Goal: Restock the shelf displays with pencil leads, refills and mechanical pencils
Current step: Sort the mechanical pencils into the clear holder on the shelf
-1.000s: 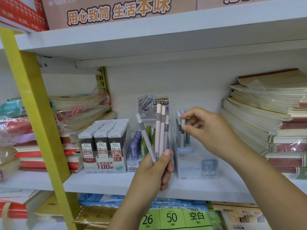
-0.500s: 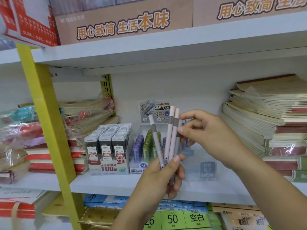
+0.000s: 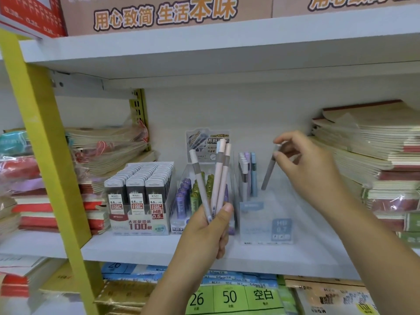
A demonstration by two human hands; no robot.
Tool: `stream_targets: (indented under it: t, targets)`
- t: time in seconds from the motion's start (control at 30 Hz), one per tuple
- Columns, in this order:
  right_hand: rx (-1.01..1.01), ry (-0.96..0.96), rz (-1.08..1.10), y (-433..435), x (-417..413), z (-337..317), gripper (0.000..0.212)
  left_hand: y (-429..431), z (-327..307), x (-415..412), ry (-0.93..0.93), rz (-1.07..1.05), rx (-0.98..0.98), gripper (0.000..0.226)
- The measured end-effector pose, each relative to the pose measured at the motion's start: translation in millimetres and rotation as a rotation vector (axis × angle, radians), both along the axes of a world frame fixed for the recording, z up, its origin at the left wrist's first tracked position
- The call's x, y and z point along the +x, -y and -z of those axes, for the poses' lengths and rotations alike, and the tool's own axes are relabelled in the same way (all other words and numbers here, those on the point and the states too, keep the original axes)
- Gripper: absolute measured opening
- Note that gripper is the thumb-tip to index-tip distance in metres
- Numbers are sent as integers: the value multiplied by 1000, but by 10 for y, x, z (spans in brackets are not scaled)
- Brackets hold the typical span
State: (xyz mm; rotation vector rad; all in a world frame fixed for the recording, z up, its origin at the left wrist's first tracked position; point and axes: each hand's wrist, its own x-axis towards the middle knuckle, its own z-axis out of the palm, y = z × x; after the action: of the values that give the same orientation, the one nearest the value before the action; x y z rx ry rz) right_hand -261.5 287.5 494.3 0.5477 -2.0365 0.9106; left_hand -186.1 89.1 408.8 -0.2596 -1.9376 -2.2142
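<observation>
My left hand (image 3: pixel 208 230) grips three pale pink mechanical pencils (image 3: pixel 217 176), fanned upright in front of the shelf. My right hand (image 3: pixel 304 164) pinches the top of one grey mechanical pencil (image 3: pixel 268 172), which hangs tilted above the clear display box (image 3: pixel 266 221) marked HB 0.7. Several purple, white and blue pencils (image 3: pixel 247 176) stand at the back left of that box. To its left sits a clear box of purple and green lead tubes (image 3: pixel 188 196), and further left a box of black 0.5 HB lead cases (image 3: pixel 138 192).
Stacks of wrapped notebooks (image 3: pixel 375 160) fill the shelf at the right, and more stacks (image 3: pixel 106 146) lie at the left behind a yellow upright post (image 3: pixel 45 142). A white shelf board (image 3: pixel 227 46) runs overhead. Labelled paper packs (image 3: pixel 229 296) lie on the shelf below.
My right hand has drawn one grey pencil out of the bunch in my left hand and carried it right, over the clear display box. My left hand now holds three.
</observation>
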Motion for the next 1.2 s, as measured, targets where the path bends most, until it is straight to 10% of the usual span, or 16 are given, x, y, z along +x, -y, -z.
stream_targets:
  t: [1.2]
  targets:
    - [259,26,89,115,-211,-126,18,12,35,-21,39,16,7,26]
